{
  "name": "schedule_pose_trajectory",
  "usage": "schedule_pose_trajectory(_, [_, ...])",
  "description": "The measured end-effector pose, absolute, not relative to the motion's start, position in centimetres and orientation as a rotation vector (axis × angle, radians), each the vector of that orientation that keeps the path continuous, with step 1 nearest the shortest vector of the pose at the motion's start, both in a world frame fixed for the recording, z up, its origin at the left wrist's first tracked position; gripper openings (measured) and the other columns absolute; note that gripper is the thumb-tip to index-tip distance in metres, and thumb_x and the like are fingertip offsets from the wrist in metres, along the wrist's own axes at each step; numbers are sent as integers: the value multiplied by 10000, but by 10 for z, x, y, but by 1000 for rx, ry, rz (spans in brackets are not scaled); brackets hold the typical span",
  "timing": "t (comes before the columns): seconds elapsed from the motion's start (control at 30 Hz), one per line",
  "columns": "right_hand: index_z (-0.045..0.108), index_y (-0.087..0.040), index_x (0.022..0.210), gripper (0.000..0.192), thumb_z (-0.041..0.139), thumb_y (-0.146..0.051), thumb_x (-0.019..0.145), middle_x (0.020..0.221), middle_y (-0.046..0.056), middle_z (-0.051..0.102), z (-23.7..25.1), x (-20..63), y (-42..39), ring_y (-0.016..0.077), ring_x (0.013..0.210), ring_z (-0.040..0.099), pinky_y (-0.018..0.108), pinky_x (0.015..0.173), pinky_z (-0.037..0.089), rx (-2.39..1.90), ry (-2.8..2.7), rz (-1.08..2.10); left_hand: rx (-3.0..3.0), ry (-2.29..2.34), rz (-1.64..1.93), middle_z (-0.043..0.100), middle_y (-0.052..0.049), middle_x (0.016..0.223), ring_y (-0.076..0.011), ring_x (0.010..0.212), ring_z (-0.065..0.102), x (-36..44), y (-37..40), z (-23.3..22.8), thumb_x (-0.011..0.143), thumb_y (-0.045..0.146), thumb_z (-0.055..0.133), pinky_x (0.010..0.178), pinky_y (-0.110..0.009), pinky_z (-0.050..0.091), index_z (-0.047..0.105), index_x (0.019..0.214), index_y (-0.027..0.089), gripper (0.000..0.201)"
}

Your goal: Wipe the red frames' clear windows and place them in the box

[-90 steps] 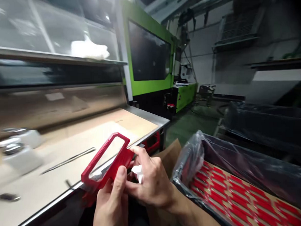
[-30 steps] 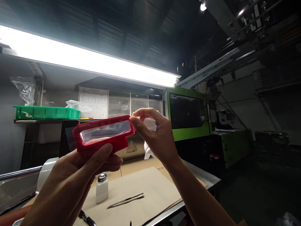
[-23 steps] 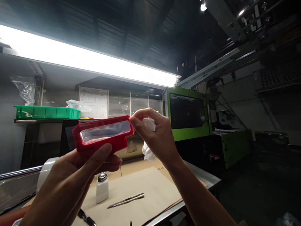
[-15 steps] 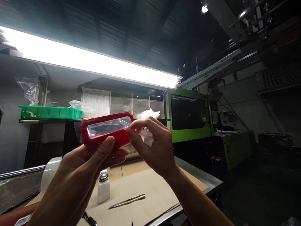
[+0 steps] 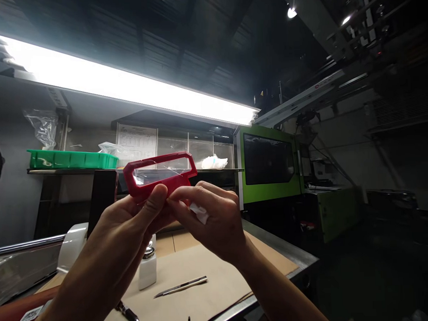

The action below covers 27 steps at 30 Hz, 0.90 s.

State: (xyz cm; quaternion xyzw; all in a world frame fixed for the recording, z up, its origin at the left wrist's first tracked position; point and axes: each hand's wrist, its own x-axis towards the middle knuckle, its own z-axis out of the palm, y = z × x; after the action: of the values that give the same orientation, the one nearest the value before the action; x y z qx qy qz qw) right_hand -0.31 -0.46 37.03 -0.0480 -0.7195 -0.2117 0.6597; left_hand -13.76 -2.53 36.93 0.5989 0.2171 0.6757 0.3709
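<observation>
I hold a red plastic frame with a clear window raised at chest height under the strip light. My left hand grips its lower edge, thumb pressed on the front. My right hand meets the frame's lower right corner with its fingertips. A crumpled white cloth is bunched in the right palm. The frame tilts so its window faces partly upward.
Below lies a workbench with brown cardboard, a white dispenser bottle, a thin metal blade tool and a dark pen. A green tray sits on a shelf. A green machine stands at right.
Three seconds ago the frame was low over the bench edge; it now is raised. In the last second my right hand slid from the frame's right end to under it, and the frame tilted back.
</observation>
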Motion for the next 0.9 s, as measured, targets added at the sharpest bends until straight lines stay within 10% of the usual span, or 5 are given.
schedule_pose_trajectory(0.3, [705,-162,862,109,604,-201,846,664,-8,626,370,-1,-4,75,557,528,198,524,423,-210,-1704,-451,1436,574,1818,765,-73,760,-295,865,704,-139,-18,372,644,431,730,778,-403,586,696,1015,184,447])
schedule_pose_trajectory(0.53, [701,-212,821,95,664,-297,802,576,-51,541,388,11,-2,61,480,431,201,436,343,-150,-1487,195,1380,552,1832,772,-69,852,-187,722,717,-147,-25,380,607,394,783,617,-163,575,728,925,183,386])
schedule_pose_trajectory(0.7, [684,-180,802,183,654,-360,803,485,-83,379,405,9,2,33,407,285,197,371,216,-74,-1487,638,1248,640,1827,705,-48,539,-140,477,638,-150,-25,382,359,383,882,414,-116,510,739,677,158,415])
schedule_pose_trajectory(0.9, [576,-171,636,258,632,-346,818,491,-91,373,410,6,-3,13,372,221,211,344,113,1,-1570,872,1370,614,1772,709,-34,631,-148,565,660,-155,-17,374,525,442,829,520,-154,557,726,833,186,413])
